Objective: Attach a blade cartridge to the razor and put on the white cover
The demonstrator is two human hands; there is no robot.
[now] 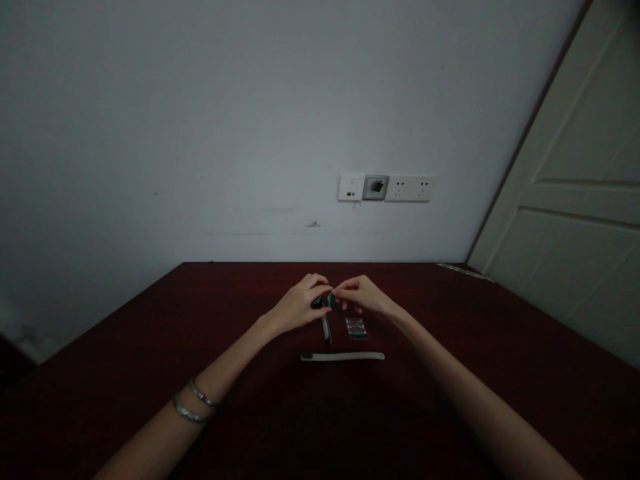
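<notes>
My left hand (pixel 304 305) is closed on a small dark piece with a green edge (pixel 330 299). A narrow pale-and-dark strip (pixel 327 329), like a handle, hangs below those fingers; whether it joins the dark piece I cannot tell. Thumb and fingertips of my right hand (pixel 364 293) are pinched together at the top of the green edge, and what lies between them is too small to make out. Below my right hand is a small clear plastic case (pixel 356 328). Nearer to me, a long whitish strip (pixel 345 357) with a dark left end lies crosswise on the table.
The dark red table (pixel 240 427) runs back to a pale wall (pixel 250 133). Sockets and a switch panel (pixel 407 189) are set in the wall. A thin patterned strip (pixel 465 272) lies at the back right edge, beside a white panelled door (pixel 575 200).
</notes>
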